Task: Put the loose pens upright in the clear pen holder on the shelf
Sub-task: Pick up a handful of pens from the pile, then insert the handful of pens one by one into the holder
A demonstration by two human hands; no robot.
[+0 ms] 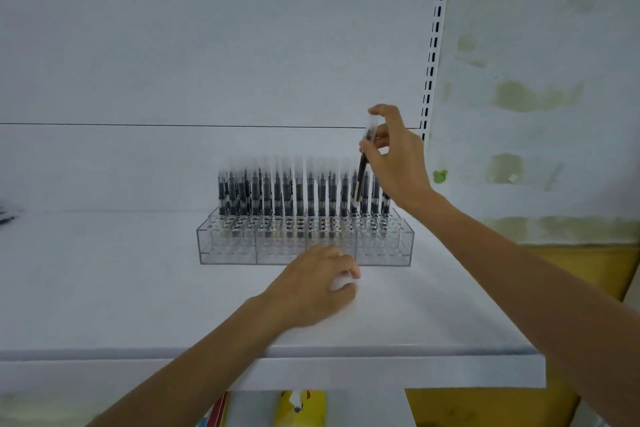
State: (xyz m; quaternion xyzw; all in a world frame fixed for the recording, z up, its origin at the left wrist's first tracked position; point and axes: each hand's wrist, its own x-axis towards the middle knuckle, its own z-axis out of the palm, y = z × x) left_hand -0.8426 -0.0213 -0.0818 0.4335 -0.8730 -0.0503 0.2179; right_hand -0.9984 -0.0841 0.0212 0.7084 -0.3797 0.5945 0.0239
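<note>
A person's right hand (pixel 393 158) pinches a pen (pixel 362 173) tilted above the right end of the holder (pixel 228 250), apparently aiming for a slot; left hand (pixel 311 284) rests curled before the holder, grip unclear.

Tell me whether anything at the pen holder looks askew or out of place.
Only one thing: the pen pinched in the right hand leans over the right end of the clear pen holder, not yet seated. The other pens stand upright in the back rows. Nothing looks spilled or damaged.
</note>
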